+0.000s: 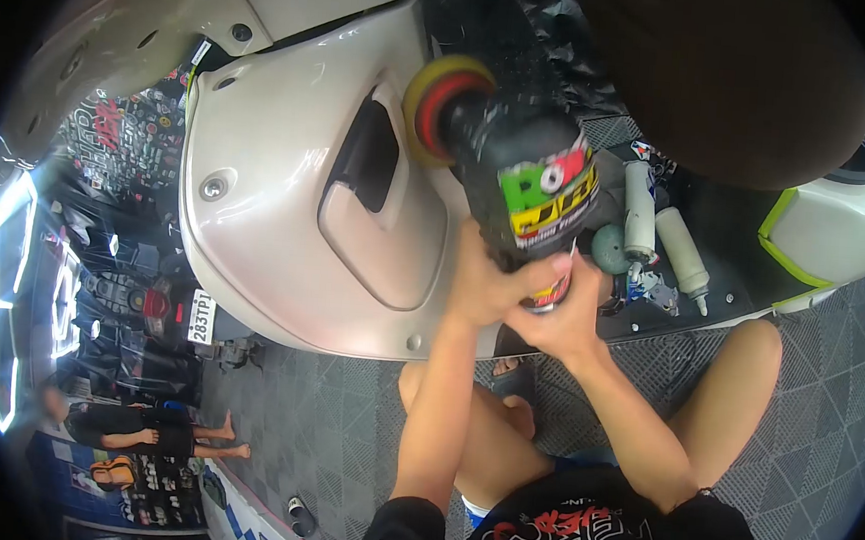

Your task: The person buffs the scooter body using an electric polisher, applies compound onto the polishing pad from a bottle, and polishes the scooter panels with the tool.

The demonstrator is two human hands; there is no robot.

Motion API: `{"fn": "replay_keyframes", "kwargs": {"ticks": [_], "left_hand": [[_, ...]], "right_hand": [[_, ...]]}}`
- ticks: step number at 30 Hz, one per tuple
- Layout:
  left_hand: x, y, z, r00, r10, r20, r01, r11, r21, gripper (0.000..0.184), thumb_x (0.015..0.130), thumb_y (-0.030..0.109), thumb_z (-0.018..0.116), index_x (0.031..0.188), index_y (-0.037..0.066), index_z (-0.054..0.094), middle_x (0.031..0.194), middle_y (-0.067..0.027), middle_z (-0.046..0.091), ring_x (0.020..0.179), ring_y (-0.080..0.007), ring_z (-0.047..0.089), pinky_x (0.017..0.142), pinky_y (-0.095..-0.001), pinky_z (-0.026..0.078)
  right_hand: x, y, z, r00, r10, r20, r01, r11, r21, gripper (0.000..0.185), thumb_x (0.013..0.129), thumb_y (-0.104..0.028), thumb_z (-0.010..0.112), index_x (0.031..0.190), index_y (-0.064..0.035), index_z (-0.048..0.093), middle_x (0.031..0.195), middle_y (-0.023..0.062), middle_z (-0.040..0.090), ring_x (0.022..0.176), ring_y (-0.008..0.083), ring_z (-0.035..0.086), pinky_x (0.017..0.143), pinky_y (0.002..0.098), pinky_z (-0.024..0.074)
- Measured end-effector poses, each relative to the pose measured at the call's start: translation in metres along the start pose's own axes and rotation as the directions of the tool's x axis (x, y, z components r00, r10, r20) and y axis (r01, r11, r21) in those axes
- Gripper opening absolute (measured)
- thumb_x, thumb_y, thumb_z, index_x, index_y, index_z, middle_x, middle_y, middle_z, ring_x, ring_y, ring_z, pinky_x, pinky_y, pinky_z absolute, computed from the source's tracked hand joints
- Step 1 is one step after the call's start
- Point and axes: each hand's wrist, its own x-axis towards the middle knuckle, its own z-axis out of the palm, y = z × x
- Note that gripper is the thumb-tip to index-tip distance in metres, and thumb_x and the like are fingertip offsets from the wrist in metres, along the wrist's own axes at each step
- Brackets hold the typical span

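Both of my hands are wrapped round a black power polisher (497,139) covered in stickers. My left hand (487,284) closes on its body from the left side, and my right hand (562,314) grips its lower end. The polisher's round red and yellow pad (434,105) is beside the pale scooter panel (270,158), near the dark recess; whether they touch, I cannot tell. Right of the polisher, two white bottles (640,209) lie on the dark footboard, close to a greenish round object (610,248).
A dark brown seat-like shape (737,81) hangs over the upper right. Another pale panel with a lime edge (842,228) stands at the right. A person (146,429) is at the lower left, near a motorcycle with a plate (202,316). A slipper (302,515) lies on the tiled floor.
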Motion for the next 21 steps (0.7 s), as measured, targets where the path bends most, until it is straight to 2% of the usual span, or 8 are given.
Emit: {"fn": "replay_keyframes", "kwargs": {"ticks": [1, 2, 4, 7, 11, 15, 18, 21], "left_hand": [[-0.011, -0.013, 0.0, 0.998, -0.021, -0.057, 0.019, 0.999, -0.033, 0.05, 0.078, 0.015, 0.088, 0.118, -0.005, 0.066, 0.108, -0.0117, 0.074, 0.096, -0.0178, 0.071, 0.089, -0.0349, 0.058], [-0.025, -0.028, -0.002, 0.992, -0.073, -0.108, 0.065, 0.995, -0.075, 0.053, 0.077, 0.014, 0.088, 0.121, -0.005, 0.065, 0.112, -0.0129, 0.073, 0.099, -0.0187, 0.071, 0.091, -0.0365, 0.057], [-0.043, -0.041, -0.003, 0.989, -0.09, -0.116, 0.08, 0.993, -0.088, 0.051, 0.079, 0.013, 0.087, 0.121, -0.006, 0.065, 0.111, -0.0129, 0.073, 0.099, -0.0186, 0.071, 0.091, -0.036, 0.057], [-0.051, -0.047, -0.004, 0.982, -0.144, -0.125, 0.143, 0.99, -0.02, 0.057, 0.076, 0.014, 0.082, 0.125, -0.006, 0.06, 0.108, -0.0158, 0.072, 0.096, -0.024, 0.073, 0.089, -0.0381, 0.059], [-0.029, -0.016, 0.006, 0.996, -0.005, -0.086, 0.001, 0.999, -0.04, 0.044, 0.081, 0.011, 0.084, 0.117, -0.006, 0.067, 0.107, -0.0117, 0.074, 0.095, -0.0173, 0.07, 0.087, -0.0336, 0.057], [0.003, 0.012, 0.011, 0.998, 0.065, 0.012, -0.066, 0.997, 0.04, 0.044, 0.081, 0.011, 0.084, 0.117, -0.006, 0.066, 0.106, -0.0107, 0.074, 0.093, -0.0161, 0.07, 0.085, -0.0324, 0.057], [0.012, 0.023, 0.014, 0.985, 0.169, 0.029, -0.171, 0.983, 0.074, 0.042, 0.081, 0.01, 0.084, 0.115, -0.006, 0.066, 0.105, -0.0103, 0.074, 0.093, -0.0152, 0.07, 0.084, -0.0319, 0.057], [0.002, 0.02, 0.017, 0.996, 0.083, -0.045, -0.08, 0.994, 0.078, 0.038, 0.081, 0.009, 0.084, 0.112, -0.006, 0.068, 0.103, -0.0094, 0.074, 0.09, -0.0146, 0.07, 0.082, -0.0313, 0.057]], "right_hand": [[-0.006, -0.002, -0.004, 0.999, -0.039, 0.022, 0.041, 0.996, -0.085, 0.064, 0.065, -0.021, 0.087, 0.118, 0.0037, 0.062, 0.096, 0.0165, 0.076, 0.088, 0.0256, 0.077, 0.078, 0.036, 0.0594], [-0.021, 0.016, -0.002, 0.999, 0.028, 0.029, -0.029, 0.999, 0.032, 0.065, 0.065, -0.021, 0.087, 0.12, 0.0044, 0.062, 0.096, 0.0174, 0.076, 0.09, 0.025, 0.077, 0.08, 0.0356, 0.0593], [-0.036, 0.012, -0.004, 0.998, 0.055, 0.038, -0.054, 0.998, -0.024, 0.067, 0.066, -0.022, 0.088, 0.121, 0.0053, 0.062, 0.096, 0.018, 0.076, 0.092, 0.0246, 0.077, 0.081, 0.0351, 0.0591], [-0.046, 0.018, -0.004, 0.993, 0.102, 0.059, -0.103, 0.995, 0.014, 0.069, 0.066, -0.023, 0.089, 0.121, 0.0067, 0.061, 0.096, 0.0175, 0.076, 0.092, 0.0241, 0.077, 0.082, 0.0351, 0.059], [-0.025, 0.003, -0.007, 0.996, 0.058, 0.061, -0.056, 0.998, -0.027, 0.068, 0.065, -0.025, 0.09, 0.12, 0.0066, 0.062, 0.096, 0.0172, 0.076, 0.091, 0.0233, 0.077, 0.081, 0.0354, 0.0589], [0.006, -0.022, -0.01, 0.997, -0.075, 0.002, 0.075, 0.995, -0.059, 0.063, 0.065, -0.024, 0.089, 0.115, 0.0046, 0.063, 0.094, 0.0155, 0.075, 0.086, 0.0232, 0.077, 0.078, 0.0356, 0.059], [0.017, -0.026, -0.012, 0.993, -0.115, 0.019, 0.116, 0.993, -0.036, 0.059, 0.065, -0.022, 0.088, 0.113, 0.0036, 0.064, 0.093, 0.0143, 0.075, 0.085, 0.02, 0.076, 0.078, 0.034, 0.0586], [0.008, -0.025, -0.011, 0.999, -0.027, 0.044, 0.025, 0.998, 0.059, 0.057, 0.066, -0.02, 0.087, 0.112, 0.0038, 0.064, 0.092, 0.0123, 0.075, 0.084, 0.0165, 0.074, 0.077, 0.0325, 0.0579]]}}
